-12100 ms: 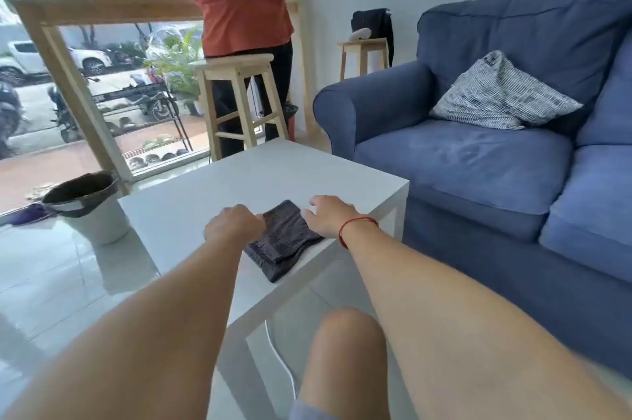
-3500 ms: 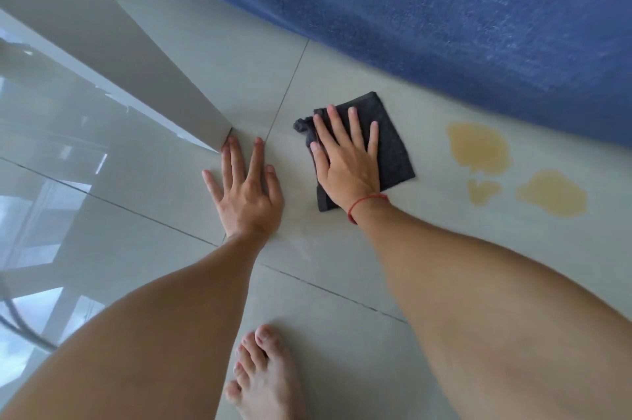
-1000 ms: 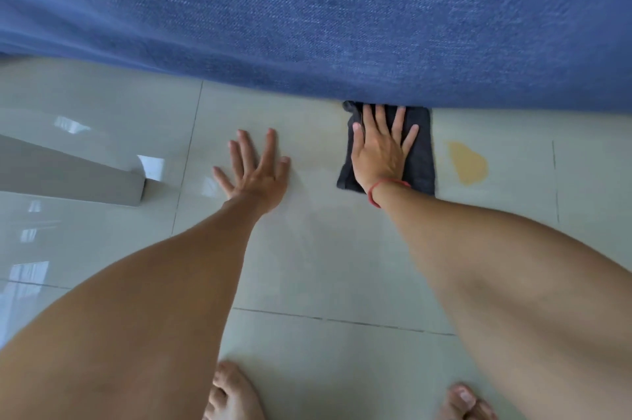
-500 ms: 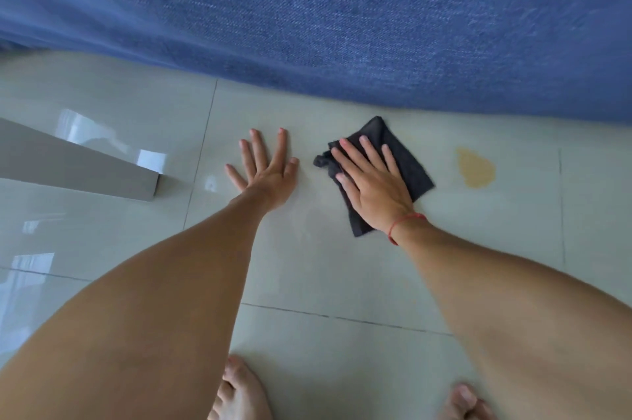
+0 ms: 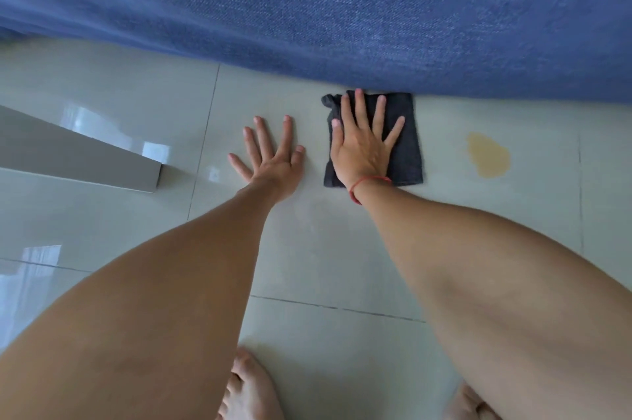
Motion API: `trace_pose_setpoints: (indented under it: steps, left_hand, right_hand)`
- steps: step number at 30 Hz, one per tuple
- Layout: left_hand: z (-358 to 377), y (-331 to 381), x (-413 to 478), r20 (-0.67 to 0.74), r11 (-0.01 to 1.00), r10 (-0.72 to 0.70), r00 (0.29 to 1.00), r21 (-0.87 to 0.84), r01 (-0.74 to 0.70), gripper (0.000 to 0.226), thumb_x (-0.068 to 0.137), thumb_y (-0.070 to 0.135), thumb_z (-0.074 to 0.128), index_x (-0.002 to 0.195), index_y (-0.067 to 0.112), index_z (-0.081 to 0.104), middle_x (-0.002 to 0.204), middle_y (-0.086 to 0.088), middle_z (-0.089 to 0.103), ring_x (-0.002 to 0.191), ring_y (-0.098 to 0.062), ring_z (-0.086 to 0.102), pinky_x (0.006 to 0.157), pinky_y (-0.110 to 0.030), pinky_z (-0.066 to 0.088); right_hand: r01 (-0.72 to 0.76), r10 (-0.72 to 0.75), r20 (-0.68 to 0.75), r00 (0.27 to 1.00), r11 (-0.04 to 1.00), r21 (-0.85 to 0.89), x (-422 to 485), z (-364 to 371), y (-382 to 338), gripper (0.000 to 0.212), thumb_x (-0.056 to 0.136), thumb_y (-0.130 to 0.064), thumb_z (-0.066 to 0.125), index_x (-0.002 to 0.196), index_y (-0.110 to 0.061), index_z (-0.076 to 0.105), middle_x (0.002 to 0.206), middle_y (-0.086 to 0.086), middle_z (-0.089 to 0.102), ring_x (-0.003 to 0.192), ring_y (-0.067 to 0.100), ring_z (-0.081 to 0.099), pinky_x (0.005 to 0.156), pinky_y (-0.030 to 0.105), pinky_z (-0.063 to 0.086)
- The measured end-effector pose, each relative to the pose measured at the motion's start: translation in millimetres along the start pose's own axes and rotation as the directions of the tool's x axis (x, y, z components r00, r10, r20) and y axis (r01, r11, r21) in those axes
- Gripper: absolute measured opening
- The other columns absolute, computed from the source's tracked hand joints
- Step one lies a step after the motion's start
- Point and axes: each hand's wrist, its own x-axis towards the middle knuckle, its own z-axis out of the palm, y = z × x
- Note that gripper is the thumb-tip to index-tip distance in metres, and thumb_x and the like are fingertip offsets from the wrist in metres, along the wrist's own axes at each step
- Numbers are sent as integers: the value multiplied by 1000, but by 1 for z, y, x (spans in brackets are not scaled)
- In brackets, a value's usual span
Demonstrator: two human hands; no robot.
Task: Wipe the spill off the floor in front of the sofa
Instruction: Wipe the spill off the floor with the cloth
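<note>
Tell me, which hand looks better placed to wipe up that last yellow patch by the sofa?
The right hand. It presses flat on the dark cloth, which lies just beside the yellow spill. The left hand is bare, braced on the floor, farther away.

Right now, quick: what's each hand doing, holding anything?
Left hand: open, flat on the floor tile, holding nothing.
Right hand: open, fingers spread, pressing flat on the dark cloth, not gripping it.

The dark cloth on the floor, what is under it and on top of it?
The right hand lies flat, fingers spread, on the dark cloth. The cloth rests on the tile floor; whatever lies beneath it is covered. A yellowish spill sits uncovered beside it.
</note>
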Motion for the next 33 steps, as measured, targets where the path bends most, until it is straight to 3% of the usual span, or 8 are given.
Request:
trace_pose_setpoints:
  steps: [5,8,11,14,19,22,26,33]
  left_hand:
    - [-1,0,0,12,1000,-20,1000,10,20,57,100,50,17,148,51,-15,155,4,-36,144,-19,-32,113,-57,-18]
    - [1,18,-3,-71,998,-67,995,0,68,62,98,39,23,152,44,-8,158,-3,-30,146,-22,-28,114,-56,-17]
    - [10,63,-8,-130,1000,16,991,-7,-17,63,98,31,24,153,39,-5,159,-6,-26,146,-26,-26,115,-55,-17]
    - [31,97,-12,-43,990,141,989,2,-141,59,100,44,19,153,40,-8,158,-6,-29,146,-27,-28,115,-56,-17]
    - [44,100,-8,5,994,103,995,33,-103,61,99,53,16,150,43,-15,156,-4,-35,144,-26,-32,113,-56,-18]
    - [39,102,-8,41,995,90,995,43,-92,61,99,53,17,149,45,-17,155,-3,-36,143,-25,-34,113,-55,-19]
    - [40,104,-5,41,995,65,997,72,-67,60,99,52,16,148,45,-18,155,-2,-36,143,-25,-33,114,-56,-18]
    - [36,115,-8,63,995,11,998,99,-18,59,99,53,10,147,44,-22,154,-3,-37,143,-25,-32,114,-55,-18]
  right_hand:
    - [270,-270,0,963,963,-13,-32,4,19,49,98,-41,31,145,-30,38,155,-10,33,146,24,24,116,55,9]
    - [411,-410,18,912,910,-62,-53,-4,60,49,98,-40,30,144,-29,42,153,-10,37,143,22,31,117,48,14]
    - [309,-310,1,951,947,-90,-59,-15,103,49,97,-42,29,144,-31,40,154,-9,36,144,21,31,117,45,13]
    - [119,-122,-22,992,986,-116,-63,-26,142,51,96,-45,28,146,-34,34,158,-2,26,147,22,22,115,48,1]
    - [-79,76,-50,996,994,-71,-49,-33,166,50,98,-46,29,147,-36,29,161,-1,16,149,21,9,113,62,3]
    - [-147,144,-101,984,989,-24,-32,-31,155,50,98,-44,27,146,-33,33,160,4,22,149,25,13,112,64,7]
    - [-75,78,-157,984,997,27,-12,-23,130,54,96,-41,26,143,-21,44,155,9,34,146,26,26,115,56,5]
    - [139,-152,-177,972,987,-84,-41,-19,131,48,97,-34,35,139,-15,49,148,9,44,138,25,40,116,45,12]
